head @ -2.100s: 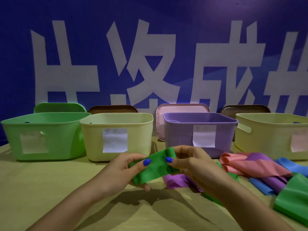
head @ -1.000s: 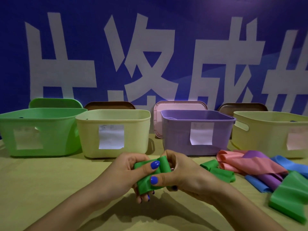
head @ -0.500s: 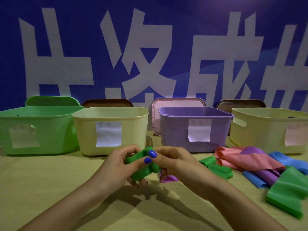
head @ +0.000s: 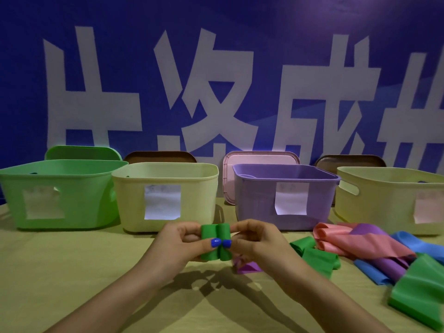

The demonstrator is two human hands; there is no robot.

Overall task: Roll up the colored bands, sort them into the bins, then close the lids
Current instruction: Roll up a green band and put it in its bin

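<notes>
Fingers (head: 189, 233) of the left hand (head: 179, 246) and right hand (head: 258, 243) pinch a rolled green band (head: 215, 241) between them above the table (head: 72, 272). Beyond the fingertips stands the open green bin (head: 60, 193), with bare table between. Soft and springy, the roll likely unwinds unless squeezed across its middle.

Large white characters, partly cut off, "成" clearest, stand on the blue backdrop (head: 264, 32); bin labels unreadable.
</notes>
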